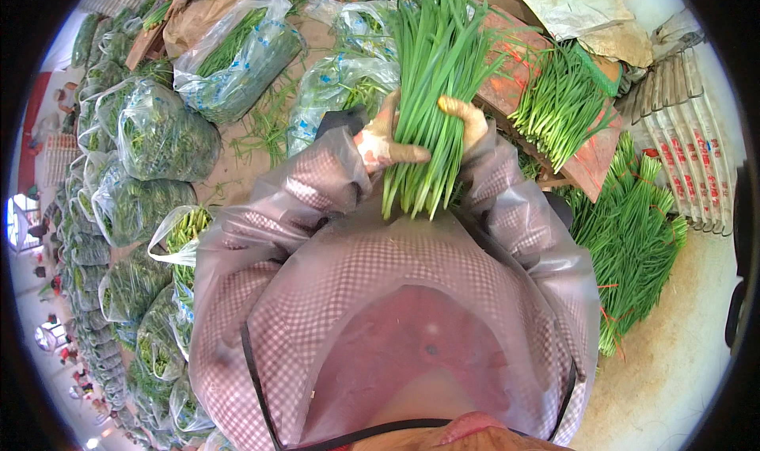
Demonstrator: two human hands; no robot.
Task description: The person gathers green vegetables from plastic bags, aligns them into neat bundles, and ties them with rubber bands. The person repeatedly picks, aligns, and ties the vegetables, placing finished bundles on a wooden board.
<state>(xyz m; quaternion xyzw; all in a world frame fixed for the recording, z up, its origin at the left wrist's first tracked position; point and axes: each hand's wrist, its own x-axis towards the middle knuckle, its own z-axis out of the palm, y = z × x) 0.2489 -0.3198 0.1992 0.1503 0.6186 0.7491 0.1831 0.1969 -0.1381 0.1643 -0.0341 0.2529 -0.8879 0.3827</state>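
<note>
A thick bunch of green garlic chives point(436, 77) stands between my hands, pale cut ends toward my body and leaf tips away from me. My left hand point(386, 136) grips the bunch from its left side, the thumb lying across the stems. On the other side my right hand point(466, 118) holds it too, its thumb along the edge of the leaves and its other fingers mostly hidden. Both hands seem to wear soiled gloves. To the right, another pile of chives point(561, 106) lies on a reddish board point(510, 65).
Tied chive bundles point(629, 237) are heaped on the floor at right, beside stacked crates point(683, 148) bearing writing. Clear plastic bags of greens point(163, 130) crowd the left, with a long filled bag point(240, 59) lying ahead. Loose stems point(267, 124) litter the floor. People are small in the far left background.
</note>
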